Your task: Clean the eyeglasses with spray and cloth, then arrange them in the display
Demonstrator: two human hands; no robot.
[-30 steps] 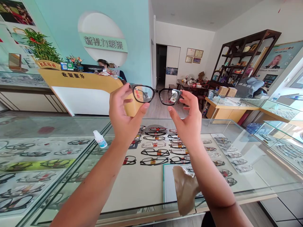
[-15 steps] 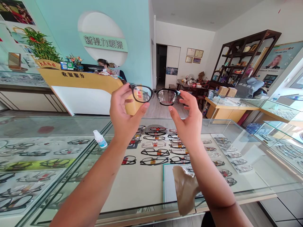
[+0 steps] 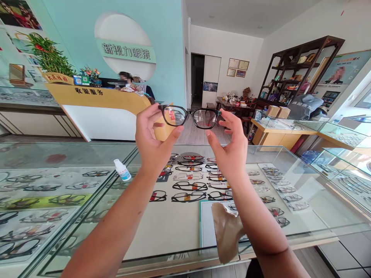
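A pair of black-framed eyeglasses (image 3: 189,112) is held up in the air above the glass display case, lenses side by side. My left hand (image 3: 153,129) grips the frame at its left end, fingers behind and thumb below the lens. At the other end my right hand (image 3: 228,141) holds the frame by its corner, the thumb under the right lens. Below, a brown cleaning cloth (image 3: 227,235) drapes over the front edge of the case, partly on a white and teal booklet (image 3: 206,224). A small white spray bottle (image 3: 123,170) stands on the glass at the left.
Under the glass top (image 3: 162,235) lie rows of spectacle frames (image 3: 189,186). Beyond the case is a yellow and white service counter (image 3: 107,119) with a person (image 3: 147,90) behind it. Cardboard boxes (image 3: 278,112) sit on another display case at the right, near a dark wooden shelf (image 3: 295,67).
Almost nothing differs. The eyeglasses tip very slightly, their left side a touch lower, while both hands keep their hold.
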